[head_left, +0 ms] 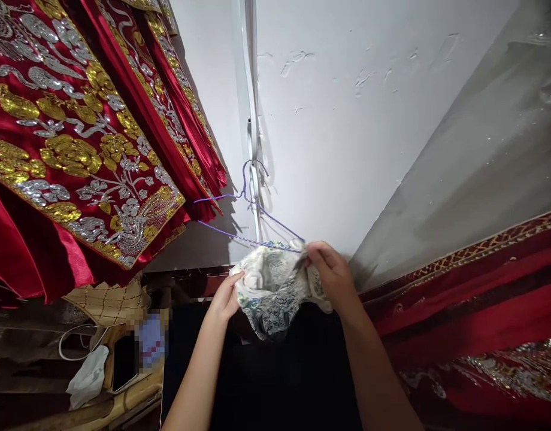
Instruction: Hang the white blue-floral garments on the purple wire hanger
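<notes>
A purple wire hanger (pixel 275 219) hangs by its hook from a pale vertical strip on the wall. Bunched at the hanger's right end is a white garment (pixel 279 287) with a blue and green pattern; its exact kind is hard to make out. My left hand (pixel 228 296) grips the garment's left edge, thumb on top. At the hanger's right corner, my right hand (pixel 330 269) pinches the cloth close to the wire. Folds hide part of the right fingertips and the lower side of the hanger's corner.
Red garments (pixel 78 143) with gold and silver sequins hang at the left. More red embroidered cloth (pixel 482 311) lies along the right. At lower left, a wooden stand (pixel 136 398) carries a dark-screened device (pixel 125 362) and a white plastic bag (pixel 89 376). A white wall (pixel 329 149) rises ahead.
</notes>
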Demonstrator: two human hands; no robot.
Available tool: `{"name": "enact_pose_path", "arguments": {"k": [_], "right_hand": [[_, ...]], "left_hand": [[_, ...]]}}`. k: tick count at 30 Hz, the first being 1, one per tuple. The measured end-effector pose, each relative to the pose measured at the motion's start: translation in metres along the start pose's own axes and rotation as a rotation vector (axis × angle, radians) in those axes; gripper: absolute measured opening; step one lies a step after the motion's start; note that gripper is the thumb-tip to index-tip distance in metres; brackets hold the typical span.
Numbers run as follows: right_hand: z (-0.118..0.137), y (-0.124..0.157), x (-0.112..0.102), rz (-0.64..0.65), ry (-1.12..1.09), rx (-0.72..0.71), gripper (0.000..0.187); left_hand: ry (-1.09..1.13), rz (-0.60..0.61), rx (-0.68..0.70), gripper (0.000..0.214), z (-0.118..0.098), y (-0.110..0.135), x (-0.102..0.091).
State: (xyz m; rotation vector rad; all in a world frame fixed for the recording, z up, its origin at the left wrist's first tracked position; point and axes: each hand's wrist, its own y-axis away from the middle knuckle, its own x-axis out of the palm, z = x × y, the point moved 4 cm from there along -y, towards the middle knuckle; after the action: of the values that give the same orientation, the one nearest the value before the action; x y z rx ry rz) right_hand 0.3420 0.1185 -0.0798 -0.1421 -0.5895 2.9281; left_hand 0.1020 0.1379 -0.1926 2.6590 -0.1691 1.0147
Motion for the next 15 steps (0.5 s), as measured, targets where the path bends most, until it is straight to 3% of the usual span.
{"name": "enact_pose_path", "arguments": {"k": [4,7,9,13,15], "right_hand": [[-0.053,0.020,-0.061,-0.411,0.009,0.234,0.031],[-0.073,0.042,-0.081,-0.506,0.014,0.378,0.035],[-0.073,0.050,-0.066,-0.374,0.022,0.403,0.038],[-0.061,0.051,0.012,0.229,-0.090,0.513,0.055],[-0.050,0.046,0.039,0.301,-0.211,0.558,0.063]], "left_hand": [[-0.117,-0.047,-0.010,0.032,0.011,0.014,0.027],[-0.307,-0.036,0.077,0.030,0.014,0.025,0.048],[-0.426,-0.010,0.159,0.031,0.014,0.034,0.064],[-0.665,0.086,0.393,0.034,0.002,0.064,0.104],[-0.852,0.151,0.523,0.035,-0.010,0.083,0.121]]}}
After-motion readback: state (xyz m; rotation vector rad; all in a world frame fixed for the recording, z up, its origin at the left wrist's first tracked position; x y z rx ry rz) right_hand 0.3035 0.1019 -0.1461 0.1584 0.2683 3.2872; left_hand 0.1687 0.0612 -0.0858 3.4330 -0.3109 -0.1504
